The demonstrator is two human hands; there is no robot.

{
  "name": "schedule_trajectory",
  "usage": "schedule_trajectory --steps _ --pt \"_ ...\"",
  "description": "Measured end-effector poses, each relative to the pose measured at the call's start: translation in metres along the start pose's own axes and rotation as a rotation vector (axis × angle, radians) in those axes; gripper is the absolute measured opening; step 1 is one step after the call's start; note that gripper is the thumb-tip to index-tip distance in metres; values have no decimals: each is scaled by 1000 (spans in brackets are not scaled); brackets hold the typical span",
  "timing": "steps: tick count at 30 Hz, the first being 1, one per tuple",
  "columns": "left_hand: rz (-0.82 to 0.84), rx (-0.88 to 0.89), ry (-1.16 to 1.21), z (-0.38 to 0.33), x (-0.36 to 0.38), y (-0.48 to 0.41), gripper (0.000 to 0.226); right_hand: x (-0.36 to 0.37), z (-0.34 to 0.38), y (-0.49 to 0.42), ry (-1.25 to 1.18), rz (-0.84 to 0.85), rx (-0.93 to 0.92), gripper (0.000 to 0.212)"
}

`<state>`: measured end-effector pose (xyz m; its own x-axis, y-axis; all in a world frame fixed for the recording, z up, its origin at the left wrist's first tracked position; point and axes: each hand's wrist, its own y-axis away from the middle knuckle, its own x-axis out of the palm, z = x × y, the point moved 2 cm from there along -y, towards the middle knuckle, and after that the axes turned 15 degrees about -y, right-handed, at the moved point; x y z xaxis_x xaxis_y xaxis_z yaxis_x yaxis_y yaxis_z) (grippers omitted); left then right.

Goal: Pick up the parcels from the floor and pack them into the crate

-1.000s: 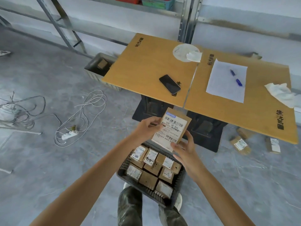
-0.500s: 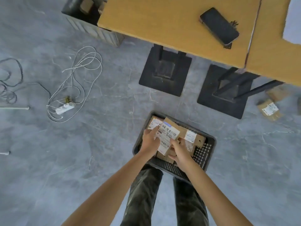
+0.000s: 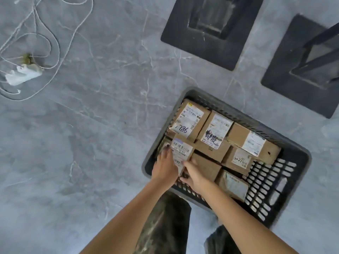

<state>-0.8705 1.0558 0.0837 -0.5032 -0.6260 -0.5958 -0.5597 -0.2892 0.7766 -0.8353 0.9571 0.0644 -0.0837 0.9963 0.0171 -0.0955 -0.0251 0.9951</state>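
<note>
Both hands setting a parcel into the crate's near-left corner.

My left hand [image 3: 165, 167] and right hand [image 3: 194, 176] grip the parcel [image 3: 180, 154] from its near end, long axis running away from me, inside the crate [image 3: 293, 151] beside the other boxes [image 3: 216, 132].

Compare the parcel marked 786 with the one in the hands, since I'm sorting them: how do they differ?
The 786 parcel lies untouched at the crate's far corner; the held parcel sits nearer, gripped by the left hand and right hand. The 786 parcel bears handwritten digits; the held parcel's label shows only print. Both are brown cardboard with white labels.
</note>
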Motion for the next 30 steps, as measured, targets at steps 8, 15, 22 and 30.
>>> schedule_trajectory --steps 8,15,22,30 --pt "-20 33 -312 22 52 -29 90 25 -18 -63 -115 71 -19 61" --pt "-33 82 -401 21 39 -23 75 -3 -8 -55 102 30 -123 64" --pt "-117 196 -392 -16 -50 30 36 -24 48 58 323 -1 -344 30" --pt "-414 324 -234 -111 -261 174 30 -15 153 314 261 -18 -710 21"
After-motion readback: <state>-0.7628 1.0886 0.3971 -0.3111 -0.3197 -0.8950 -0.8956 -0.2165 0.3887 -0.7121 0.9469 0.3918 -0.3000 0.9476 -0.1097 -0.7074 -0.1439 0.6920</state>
